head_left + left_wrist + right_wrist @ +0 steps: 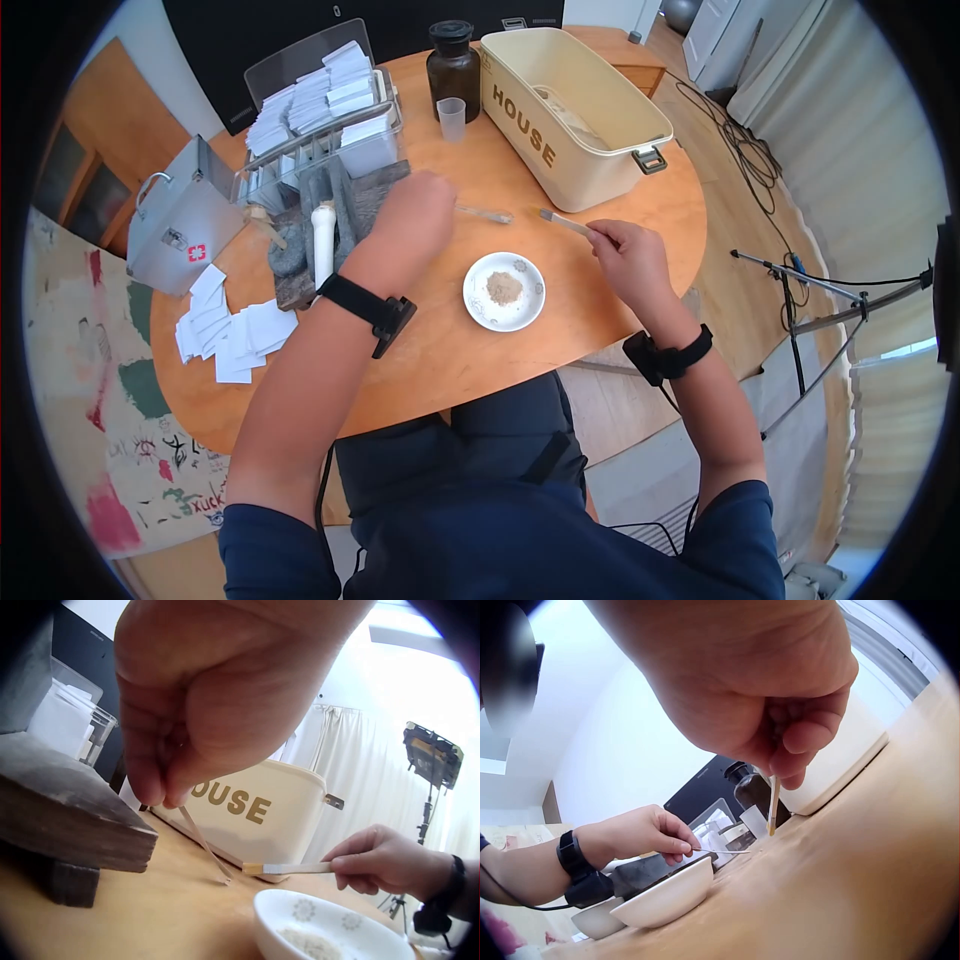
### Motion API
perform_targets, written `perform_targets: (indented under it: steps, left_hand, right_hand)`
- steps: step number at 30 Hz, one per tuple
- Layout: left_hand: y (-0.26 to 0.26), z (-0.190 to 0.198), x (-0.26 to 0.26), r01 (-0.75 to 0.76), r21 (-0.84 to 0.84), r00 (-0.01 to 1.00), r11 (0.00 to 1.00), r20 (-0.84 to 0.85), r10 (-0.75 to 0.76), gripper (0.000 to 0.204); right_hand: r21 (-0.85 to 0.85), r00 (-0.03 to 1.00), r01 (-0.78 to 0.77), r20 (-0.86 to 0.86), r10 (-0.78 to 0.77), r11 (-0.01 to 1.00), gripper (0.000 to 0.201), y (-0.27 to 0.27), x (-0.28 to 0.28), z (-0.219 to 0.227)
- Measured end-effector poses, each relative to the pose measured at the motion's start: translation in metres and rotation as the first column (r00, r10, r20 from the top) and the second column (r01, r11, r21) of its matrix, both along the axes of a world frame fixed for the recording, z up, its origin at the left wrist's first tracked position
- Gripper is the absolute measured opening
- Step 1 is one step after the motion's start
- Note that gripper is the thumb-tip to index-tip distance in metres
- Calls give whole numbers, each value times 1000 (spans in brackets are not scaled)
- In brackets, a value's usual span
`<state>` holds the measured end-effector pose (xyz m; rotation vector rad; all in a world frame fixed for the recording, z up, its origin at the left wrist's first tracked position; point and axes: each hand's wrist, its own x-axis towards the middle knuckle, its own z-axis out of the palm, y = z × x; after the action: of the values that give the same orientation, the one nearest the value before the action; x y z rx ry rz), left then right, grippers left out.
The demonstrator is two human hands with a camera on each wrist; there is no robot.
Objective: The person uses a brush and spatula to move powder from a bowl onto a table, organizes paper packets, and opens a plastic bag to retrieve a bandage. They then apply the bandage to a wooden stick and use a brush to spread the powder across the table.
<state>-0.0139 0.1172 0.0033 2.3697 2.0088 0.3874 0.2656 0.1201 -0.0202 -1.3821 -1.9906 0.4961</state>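
Note:
My left hand pinches one end of a thin, flat, pale strip between thumb and fingertips. The strip slants down, its far end low over the table beside the cream bin. In my right hand, thumb and fingers grip a small flat brush with a pale handle. Its yellowish bristles point left, close to the strip's free end. Nearer my body, between the hands, a white patterned dish holds a small heap of beige powder.
A cream bin marked HOUSE stands at the back right, beside a dark bottle and a small clear cup. Left lie grey blocks, a white-handled tool, a bin of papers, a metal case and loose white cards.

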Motion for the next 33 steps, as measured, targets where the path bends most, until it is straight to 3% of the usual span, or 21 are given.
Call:
perform_targets:
  steps: [13, 17, 25, 27, 31, 33]
  left_hand:
    - [-4, -3, -3, -7, -39, 1000, 999, -21, 7, 9]
    - [2, 0, -2, -52, -120, 999, 991, -8, 52, 11]
    - [9, -4, -6, -49, -127, 998, 991, -55, 42, 12]
    - [10, -5, -3, -30, -124, 998, 992, -65, 22, 12]
    - [11, -7, -8, -64, -113, 997, 992, -60, 58, 12]
    - [10, -7, -6, -53, -133, 997, 990, -56, 46, 12]
  right_hand:
    - [-33, 996, -36, 85, 39, 999, 16, 0, -19, -2]
    - [-11, 994, -57, 90, 58, 998, 16, 0, -20, -2]
    - [74, 998, -46, 47, 43, 996, 14, -1, -21, 2]
    - [22, 994, -63, 92, 60, 998, 14, 3, -22, 2]
    - [75, 989, -122, 93, 115, 990, 14, 0, -22, -2]
    - [66, 994, -46, 105, 39, 997, 14, -3, -19, -4]
